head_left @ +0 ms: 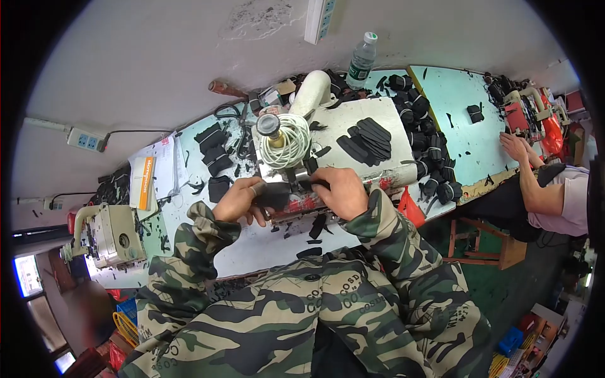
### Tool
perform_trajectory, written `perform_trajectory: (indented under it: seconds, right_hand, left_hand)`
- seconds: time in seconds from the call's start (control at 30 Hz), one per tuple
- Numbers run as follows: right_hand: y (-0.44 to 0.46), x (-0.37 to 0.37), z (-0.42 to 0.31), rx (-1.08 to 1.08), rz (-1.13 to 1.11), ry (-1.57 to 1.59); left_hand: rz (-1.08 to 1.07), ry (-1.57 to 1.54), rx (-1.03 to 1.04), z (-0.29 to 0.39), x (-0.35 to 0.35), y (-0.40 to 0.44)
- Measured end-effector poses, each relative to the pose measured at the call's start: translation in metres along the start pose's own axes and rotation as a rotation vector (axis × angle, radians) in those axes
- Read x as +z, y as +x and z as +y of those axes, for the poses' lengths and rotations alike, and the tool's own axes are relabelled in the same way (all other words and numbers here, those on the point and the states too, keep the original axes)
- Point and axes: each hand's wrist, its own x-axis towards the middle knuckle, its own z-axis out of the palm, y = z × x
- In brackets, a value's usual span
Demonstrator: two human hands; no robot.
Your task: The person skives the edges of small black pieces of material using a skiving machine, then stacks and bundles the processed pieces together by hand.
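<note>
Camouflage jacket [271,315] cloth fills the foreground, its sleeves reaching toward a pale machine [343,116], at whose near edge the left hand [236,199] grasps a black piece [275,196] between thumb and fingers, while the right hand [343,192], fingers curled, pinches dark material [305,187] close by; whether both hold one piece cannot be told. Just beyond, pale cord [297,145] lies coiled around a post, and black strips [368,140] rest on the machine's flat top. Rolled black bundles [418,129] crowd its right side, with a water bottle [361,66] near the wall.
</note>
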Motion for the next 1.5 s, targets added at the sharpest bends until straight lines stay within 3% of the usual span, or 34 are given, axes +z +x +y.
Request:
perform_trajectory:
  seconds: [0.17,0.3,0.53,0.7,0.9,1.03,1.13,1.23,1.4,1.5]
  right_hand:
    - [0.000,0.000,0.005,-0.067,-0.049,0.014]
    - [0.004,0.012,-0.001,-0.040,0.007,-0.069]
    - [-0.002,-0.003,0.004,-0.005,0.008,-0.016]
    - [-0.001,0.007,-0.002,-0.037,0.023,-0.069]
    - [-0.004,-0.008,0.003,0.015,-0.031,-0.060]
    - [-0.002,-0.005,0.005,-0.088,-0.077,-0.009]
    - [0.000,0.003,0.003,-0.066,-0.001,-0.072]
    - [-0.005,0.002,0.005,-0.027,0.085,-0.061]
    - [-0.010,-0.020,0.012,-0.011,-0.077,0.082]
    - [-0.006,-0.011,0.006,-0.118,-0.102,0.068]
  left_hand:
    - [0.052,0.010,0.023,-0.004,0.005,0.000]
    - [-0.059,-0.054,-0.028,0.010,0.029,0.012]
    - [0.170,0.023,0.080,0.002,0.015,0.000]
    - [-0.018,-0.039,0.009,0.009,0.023,0.006]
    - [0.203,0.029,0.148,-0.017,0.015,0.003]
    - [0.015,-0.101,0.081,-0.002,0.035,0.008]
    - [-0.001,-0.143,0.042,0.000,0.030,0.010]
    - [0.120,-0.089,0.088,-0.008,0.019,0.003]
    - [0.212,-0.065,0.130,-0.018,0.017,0.001]
    - [0.025,-0.215,0.099,-0.005,0.035,0.008]
